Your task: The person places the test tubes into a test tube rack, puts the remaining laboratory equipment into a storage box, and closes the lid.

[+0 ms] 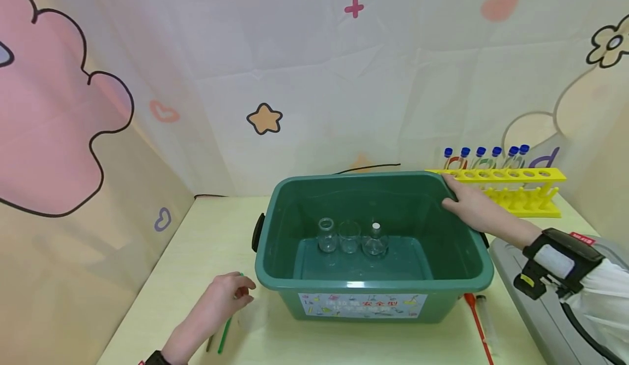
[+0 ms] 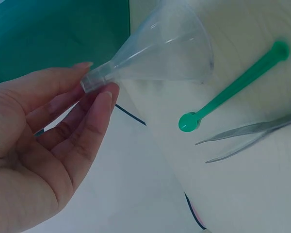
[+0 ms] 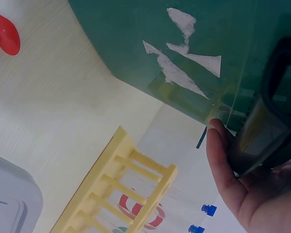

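Observation:
A green plastic bin (image 1: 373, 284) stands on the table with a small glass bottle (image 1: 327, 236), a beaker (image 1: 350, 238) and a white-stoppered flask (image 1: 375, 243) inside. My left hand (image 1: 227, 294) is beside its front left corner. Between thumb and fingers it pinches the narrow stem of a clear funnel (image 2: 169, 53), cone pointing away from the palm. Beneath lie a green spoon (image 2: 233, 85) and metal tweezers (image 2: 257, 130). My right hand (image 1: 474, 206) grips the bin's rim at the back right, thumb on the inner side, near the black handle (image 3: 266, 121).
Behind the right hand stands a yellow test tube rack (image 1: 535, 206) with several blue-capped tubes (image 1: 480, 160). A red spoon (image 1: 476, 324) and a clear tube-shaped item (image 1: 485, 321) lie at the bin's front right. A grey lid-like tray (image 1: 516, 294) occupies the right side. A printed curtain hangs behind.

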A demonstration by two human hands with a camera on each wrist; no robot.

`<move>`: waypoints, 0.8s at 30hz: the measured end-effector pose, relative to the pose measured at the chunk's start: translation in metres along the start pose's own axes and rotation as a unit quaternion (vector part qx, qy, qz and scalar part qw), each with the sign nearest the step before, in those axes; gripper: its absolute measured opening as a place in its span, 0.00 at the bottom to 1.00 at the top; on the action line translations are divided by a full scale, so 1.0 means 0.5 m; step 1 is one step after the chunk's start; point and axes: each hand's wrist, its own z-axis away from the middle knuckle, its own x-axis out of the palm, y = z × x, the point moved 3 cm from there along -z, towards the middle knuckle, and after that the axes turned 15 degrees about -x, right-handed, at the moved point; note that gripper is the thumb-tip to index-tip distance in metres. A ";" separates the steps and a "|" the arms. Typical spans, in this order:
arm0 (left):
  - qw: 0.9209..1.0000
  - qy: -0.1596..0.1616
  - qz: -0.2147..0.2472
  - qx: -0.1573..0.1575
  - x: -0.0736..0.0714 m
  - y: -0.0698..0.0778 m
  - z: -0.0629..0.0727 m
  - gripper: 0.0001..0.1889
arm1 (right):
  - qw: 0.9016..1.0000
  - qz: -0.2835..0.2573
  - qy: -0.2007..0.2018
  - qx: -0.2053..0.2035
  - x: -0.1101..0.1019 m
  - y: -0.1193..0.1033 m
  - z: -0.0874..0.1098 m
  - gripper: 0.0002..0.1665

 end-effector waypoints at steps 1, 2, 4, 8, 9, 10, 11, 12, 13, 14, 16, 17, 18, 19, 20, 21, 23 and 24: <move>1.000 0.000 -0.001 -0.001 0.002 0.001 -0.001 0.07 | 1.000 0.000 0.000 0.000 0.000 0.000 0.000 0.37; 1.000 0.001 -0.005 0.000 0.003 0.002 -0.002 0.08 | 1.000 0.001 0.000 0.001 0.000 0.000 0.000 0.37; 1.000 0.002 -0.013 0.002 0.007 0.003 -0.003 0.08 | 1.000 0.002 -0.001 0.004 0.000 0.000 0.000 0.37; 1.000 0.011 -0.025 0.016 0.014 0.003 -0.001 0.09 | 1.000 0.002 -0.002 0.007 0.001 0.000 0.000 0.37; 0.999 0.012 -0.027 0.024 0.016 0.003 0.000 0.09 | 1.000 0.001 -0.002 0.007 0.001 0.000 0.000 0.37; 0.999 0.014 -0.030 0.031 0.017 0.002 0.001 0.09 | 1.000 0.000 -0.002 0.008 0.001 0.000 0.000 0.37; 0.999 0.017 -0.035 0.036 0.019 0.002 0.003 0.09 | 1.000 -0.001 -0.002 0.009 0.001 0.000 0.000 0.37; 0.998 0.021 -0.040 0.040 0.021 0.001 0.005 0.09 | 1.000 -0.001 -0.003 0.010 0.001 0.000 0.000 0.37; 0.998 0.025 -0.047 0.042 0.022 -0.001 0.007 0.09 | 1.000 -0.002 -0.003 0.009 0.001 0.000 0.000 0.37; 0.997 0.030 -0.056 0.042 0.024 -0.002 0.008 0.09 | 1.000 -0.002 -0.003 0.009 0.001 0.000 0.000 0.37; 0.996 0.043 -0.068 0.037 0.026 -0.005 0.011 0.10 | 1.000 -0.002 -0.003 0.009 0.001 -0.001 0.000 0.37; 0.995 0.050 -0.074 0.034 0.027 -0.006 0.012 0.10 | 1.000 -0.003 -0.003 0.009 0.001 -0.001 0.000 0.37; 0.995 0.056 -0.078 0.032 0.027 -0.007 0.013 0.11 | 1.000 -0.003 -0.002 0.008 0.000 -0.001 0.000 0.37; 0.994 0.061 -0.080 0.030 0.027 -0.008 0.013 0.11 | 1.000 -0.004 -0.002 0.008 0.000 -0.001 0.000 0.37; 0.994 0.066 -0.082 0.030 0.027 -0.009 0.013 0.11 | 1.000 -0.004 -0.002 0.009 0.000 -0.001 0.001 0.37; 0.994 0.070 -0.080 0.031 0.026 -0.009 0.014 0.11 | 1.000 -0.004 -0.001 0.009 0.000 -0.001 0.001 0.37; 0.993 0.079 -0.074 0.038 0.023 -0.010 0.015 0.11 | 1.000 -0.003 0.000 0.009 0.000 -0.001 0.001 0.37; 0.993 0.084 -0.069 0.042 0.020 -0.009 0.016 0.11 | 1.000 -0.003 0.000 0.009 -0.001 -0.001 0.000 0.37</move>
